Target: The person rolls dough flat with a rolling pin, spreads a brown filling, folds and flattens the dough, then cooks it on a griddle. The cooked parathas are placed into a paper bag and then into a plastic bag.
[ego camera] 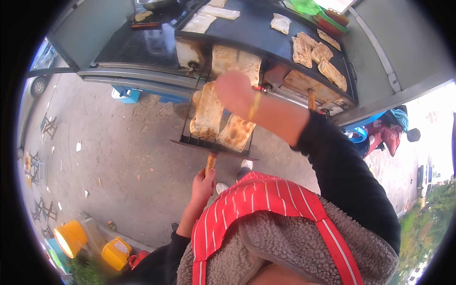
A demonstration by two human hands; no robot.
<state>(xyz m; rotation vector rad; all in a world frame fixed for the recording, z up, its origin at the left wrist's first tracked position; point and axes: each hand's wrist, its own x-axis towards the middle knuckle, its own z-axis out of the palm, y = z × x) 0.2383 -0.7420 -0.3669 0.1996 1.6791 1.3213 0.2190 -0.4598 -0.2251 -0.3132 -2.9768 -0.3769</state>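
Observation:
My left hand grips the wooden handle of a metal rack drawer pulled out from under a griddle. Several browned flatbreads lie on the rack, some overlapping, and one with dark brown spots leans at its front right. Over the rack's right side is my right hand, blurred, with a yellow band at the wrist; its fingers cannot be made out, nor whether it touches a bread. On the griddle above, pale flat dough pieces lie at left and middle, and browned flatbreads at right.
A second wooden handle sticks out below the griddle's right half. A dark counter with a metal bowl adjoins on the left. Green and red baskets stand behind the griddle. Yellow buckets are at lower left, folding stools farther off.

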